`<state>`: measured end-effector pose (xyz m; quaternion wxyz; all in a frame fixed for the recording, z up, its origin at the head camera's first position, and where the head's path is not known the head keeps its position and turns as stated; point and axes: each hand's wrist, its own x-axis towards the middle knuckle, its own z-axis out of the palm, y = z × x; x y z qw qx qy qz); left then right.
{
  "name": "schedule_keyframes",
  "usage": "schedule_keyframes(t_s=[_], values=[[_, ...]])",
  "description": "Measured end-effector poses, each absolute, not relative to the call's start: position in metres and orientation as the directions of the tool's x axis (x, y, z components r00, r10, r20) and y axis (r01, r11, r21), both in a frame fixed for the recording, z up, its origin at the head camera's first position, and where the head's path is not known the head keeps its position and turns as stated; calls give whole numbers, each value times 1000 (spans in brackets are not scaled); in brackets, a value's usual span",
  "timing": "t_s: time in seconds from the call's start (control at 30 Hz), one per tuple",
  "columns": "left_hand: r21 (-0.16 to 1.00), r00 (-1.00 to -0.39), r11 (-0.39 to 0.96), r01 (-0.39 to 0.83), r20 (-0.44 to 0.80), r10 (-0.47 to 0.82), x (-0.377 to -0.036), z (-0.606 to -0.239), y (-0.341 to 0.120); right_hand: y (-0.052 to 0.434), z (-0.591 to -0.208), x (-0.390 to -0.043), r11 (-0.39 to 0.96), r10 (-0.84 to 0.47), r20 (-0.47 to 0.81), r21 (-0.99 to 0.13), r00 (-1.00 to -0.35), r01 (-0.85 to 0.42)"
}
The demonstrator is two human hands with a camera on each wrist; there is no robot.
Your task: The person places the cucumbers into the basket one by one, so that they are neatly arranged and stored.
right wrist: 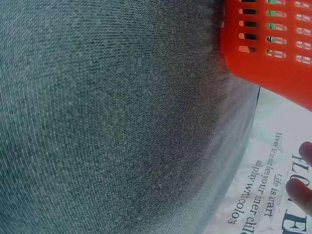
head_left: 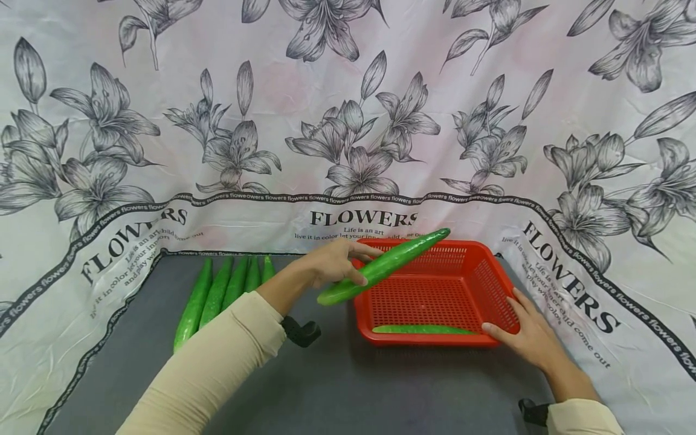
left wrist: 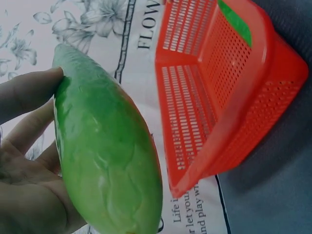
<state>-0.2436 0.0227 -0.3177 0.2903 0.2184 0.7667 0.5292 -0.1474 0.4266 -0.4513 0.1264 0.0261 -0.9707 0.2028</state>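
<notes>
My left hand (head_left: 330,264) grips a long green cucumber (head_left: 399,257), which slants over the left side of a red plastic basket (head_left: 435,341). In the left wrist view the thumb and fingers lie along one side of the cucumber (left wrist: 107,146), its blunt end toward the camera. Another cucumber (head_left: 424,330) lies inside the basket along its front wall. At the basket's right rim rests my right hand (head_left: 530,335), thumb by the front corner and fingers extended along the side. Only its fingertips (right wrist: 300,192) show in the right wrist view, beside the basket (right wrist: 273,73).
Several more cucumbers (head_left: 193,305) lie side by side on the grey tabletop (head_left: 337,386) at the left, partly hidden by my left sleeve (head_left: 217,362). A white flower-printed cloth (head_left: 261,223) stands behind and along both sides of the table.
</notes>
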Motion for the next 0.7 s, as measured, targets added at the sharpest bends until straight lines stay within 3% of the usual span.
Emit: schedule_keyframes(t_s=[0.4,0.7], values=[[916,-722,375,140,-165,672,-246,-319,70,426,-449,-147,913,-7,274,-390,-962,-117],[857,-751,449,253,-118,650,-247,-342,94,425,-449,-147,913,-1,257,-394,-966,-106]])
